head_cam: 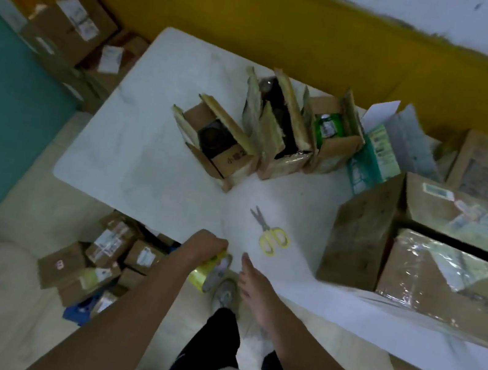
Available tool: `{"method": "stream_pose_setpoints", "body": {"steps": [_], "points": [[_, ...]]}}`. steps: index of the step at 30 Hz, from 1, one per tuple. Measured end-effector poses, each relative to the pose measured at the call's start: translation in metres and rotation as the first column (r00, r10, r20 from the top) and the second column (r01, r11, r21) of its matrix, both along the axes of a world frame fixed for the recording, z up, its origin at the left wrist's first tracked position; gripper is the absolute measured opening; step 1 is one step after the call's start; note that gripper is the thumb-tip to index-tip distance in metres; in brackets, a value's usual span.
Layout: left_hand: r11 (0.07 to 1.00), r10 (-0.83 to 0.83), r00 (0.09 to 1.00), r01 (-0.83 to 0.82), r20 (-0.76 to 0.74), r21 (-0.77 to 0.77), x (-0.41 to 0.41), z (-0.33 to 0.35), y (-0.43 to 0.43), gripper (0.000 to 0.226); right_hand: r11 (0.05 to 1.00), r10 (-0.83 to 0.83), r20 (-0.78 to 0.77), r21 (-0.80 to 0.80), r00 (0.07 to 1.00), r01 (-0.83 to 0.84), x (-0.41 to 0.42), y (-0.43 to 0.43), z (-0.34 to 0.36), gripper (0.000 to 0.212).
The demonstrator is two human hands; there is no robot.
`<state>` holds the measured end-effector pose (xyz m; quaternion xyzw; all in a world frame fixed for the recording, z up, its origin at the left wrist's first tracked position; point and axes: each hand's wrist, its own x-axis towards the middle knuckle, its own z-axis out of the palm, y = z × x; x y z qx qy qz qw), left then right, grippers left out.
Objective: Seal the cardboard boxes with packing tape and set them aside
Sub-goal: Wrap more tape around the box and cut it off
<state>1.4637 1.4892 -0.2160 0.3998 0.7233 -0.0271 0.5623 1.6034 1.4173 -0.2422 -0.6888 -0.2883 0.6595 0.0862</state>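
With our left hand (208, 248) gripping the yellow packing-tape roll (204, 273) and our right hand (253, 278) empty with straight fingers, we judge the open-flapped brown cardboard boxes (234, 159) on the white table (146, 142) light and crushable, best held by the sidewalls.

**One head view, looking down**

A wide-angle camera sat on the person's head, facing forward and steeply down past the left hand (206, 248) and right hand (253, 283) onto the white table (156, 125). The frame was tilted, and the yellow wall (265, 10) ran slantwise across the top.
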Motion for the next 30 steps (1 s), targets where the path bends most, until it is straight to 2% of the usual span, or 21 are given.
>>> {"method": "stream_pose_setpoints", "body": {"steps": [1,3,5,8,12,15,17,19,20,23,24,25,27,29,30], "points": [[0.992,-0.094,0.996,0.094,-0.006,0.085,0.003,0.018,0.005,0.022,0.974,-0.222,-0.128,-0.082,0.967,0.213,-0.008,0.011,0.018,0.054],[0.939,-0.217,0.976,0.215,-0.023,0.268,0.010,0.051,0.016,0.018,0.885,-0.460,-0.247,-0.055,0.853,0.461,-0.012,0.031,0.048,0.039],[0.887,-0.286,0.958,0.265,-0.001,0.379,0.020,0.090,0.028,0.014,0.836,-0.470,-0.271,0.167,0.840,0.522,-0.002,0.045,0.092,0.022],[0.764,-0.431,0.902,0.358,0.011,0.537,0.053,0.154,0.049,0.012,0.720,-0.507,-0.175,0.452,0.844,0.527,0.038,0.052,0.144,0.017],[0.553,-0.630,0.777,0.451,-0.003,0.700,0.124,0.222,0.060,0.015,0.526,-0.601,-0.277,0.568,0.749,0.633,0.107,0.047,0.220,0.005],[0.444,-0.745,0.667,0.486,0.008,0.752,0.181,0.246,0.056,0.019,0.417,-0.644,-0.346,0.589,0.683,0.692,0.164,0.029,0.255,0.005],[0.358,-0.796,0.604,0.531,-0.047,0.768,0.218,0.256,0.051,0.021,0.404,-0.646,-0.341,0.606,0.683,0.685,0.201,0.014,0.269,0.005],[0.250,-0.823,0.551,0.575,-0.142,0.779,0.251,0.261,0.046,0.028,0.397,-0.663,-0.309,0.627,0.682,0.670,0.239,0.003,0.270,0.020],[0.212,-0.827,0.531,0.599,-0.186,0.772,0.266,0.262,0.044,0.040,0.396,-0.679,-0.277,0.641,0.679,0.657,0.257,-0.001,0.267,0.026],[0.154,-0.852,0.441,0.726,-0.281,0.670,0.302,0.258,0.044,0.099,0.407,-0.736,-0.186,0.647,0.651,0.644,0.303,-0.010,0.250,0.032],[0.137,-0.873,0.398,0.756,-0.282,0.640,0.310,0.255,0.044,0.108,0.406,-0.750,-0.172,0.642,0.639,0.650,0.315,-0.011,0.242,0.032],[0.128,-0.895,0.359,0.774,-0.263,0.620,0.316,0.247,0.046,0.109,0.414,-0.761,-0.146,0.640,0.632,0.647,0.326,-0.011,0.233,0.031],[0.088,-0.912,0.311,0.784,-0.267,0.614,0.325,0.229,0.045,0.093,0.465,-0.765,-0.055,0.643,0.642,0.609,0.344,-0.011,0.213,0.025],[0.053,-0.849,0.369,0.771,-0.378,0.635,0.331,0.203,0.041,0.074,0.527,-0.738,0.026,0.646,0.674,0.552,0.356,-0.011,0.196,0.022],[0.090,-0.815,0.437,0.744,-0.380,0.662,0.332,0.190,0.038,0.067,0.556,-0.719,0.059,0.647,0.693,0.522,0.361,-0.011,0.189,0.022]]}}
